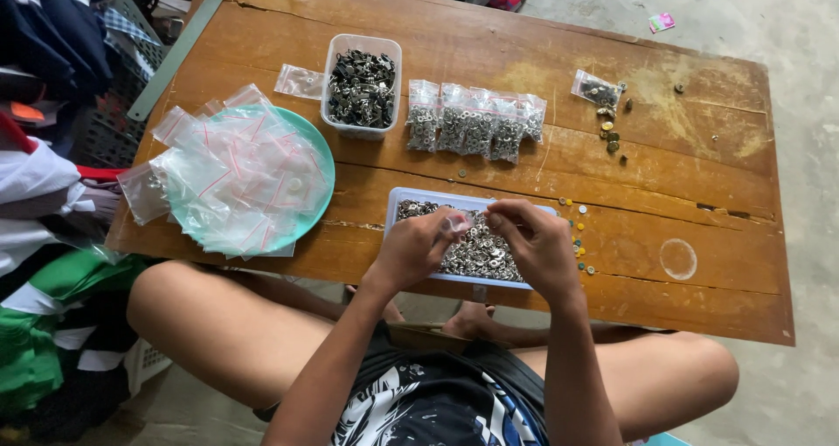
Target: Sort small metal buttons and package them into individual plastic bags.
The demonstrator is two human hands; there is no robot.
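Note:
My left hand (418,247) and my right hand (535,241) meet over a shallow rectangular tray (395,203) filled with small silver metal rings. Between the fingertips of both hands is a small clear zip bag (458,224). The tray sits at the near edge of a low wooden table (682,193). Beyond the tray lies a row of several filled clear bags of silver pieces (476,118).
A teal plate (320,162) heaped with empty clear zip bags sits at the left. A clear tub of dark metal parts (362,86) stands behind. A small bag and loose pieces (603,105) lie at the far right. Piled clothes (44,193) crowd the left side.

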